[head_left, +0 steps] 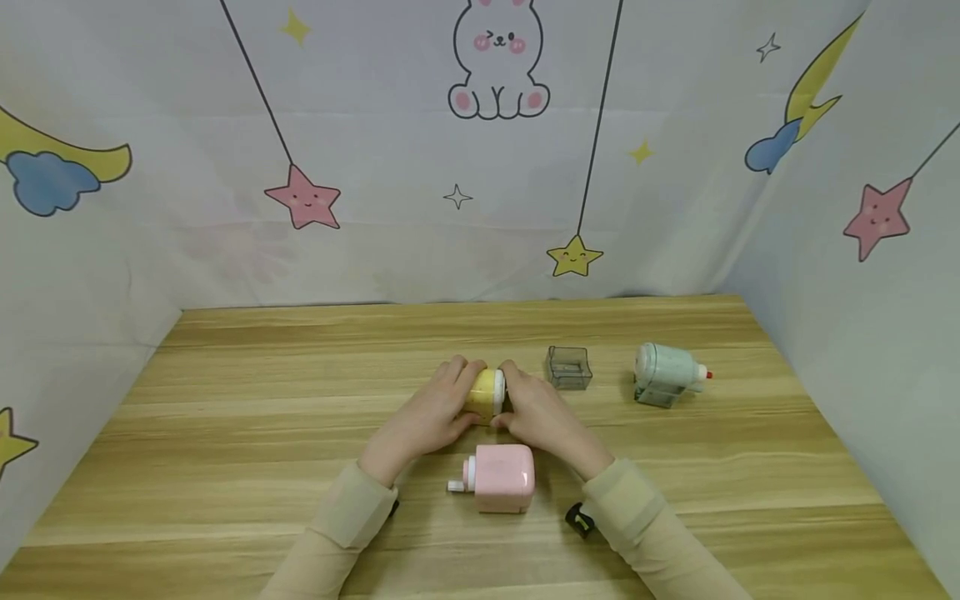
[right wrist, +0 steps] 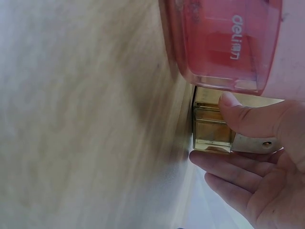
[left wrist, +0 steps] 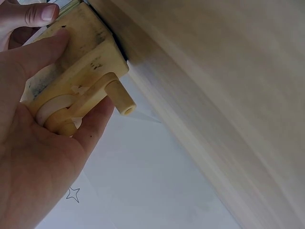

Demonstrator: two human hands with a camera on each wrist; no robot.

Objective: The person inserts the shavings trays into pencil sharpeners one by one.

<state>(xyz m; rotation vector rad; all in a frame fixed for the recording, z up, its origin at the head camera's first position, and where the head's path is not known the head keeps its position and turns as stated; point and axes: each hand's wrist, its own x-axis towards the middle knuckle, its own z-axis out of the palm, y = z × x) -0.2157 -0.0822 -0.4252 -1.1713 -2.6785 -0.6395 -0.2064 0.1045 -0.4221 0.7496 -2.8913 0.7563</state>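
A yellow crank pencil sharpener [head_left: 483, 392] is held between both hands near the middle of the table. My left hand [head_left: 433, 410] grips its crank end, with the yellow crank arm [left wrist: 97, 95] lying by the palm in the left wrist view. At the other end, my right hand [head_left: 546, 414] pinches the sharpener, thumb on one side and fingers on the other. Next to that thumb shows the sharpener's see-through yellow drawer [right wrist: 212, 136]. Dark smudges mark the yellow body [left wrist: 83, 43]. Parts of the sharpener are hidden by the fingers.
A pink crank sharpener [head_left: 504, 479] stands between the forearms, close in front of the hands. Right of the hands lies a smoky see-through box [head_left: 568, 368]. Farther right is a pale green sharpener [head_left: 666, 371]. Printed cloth [head_left: 405, 250] walls the table's back and sides.
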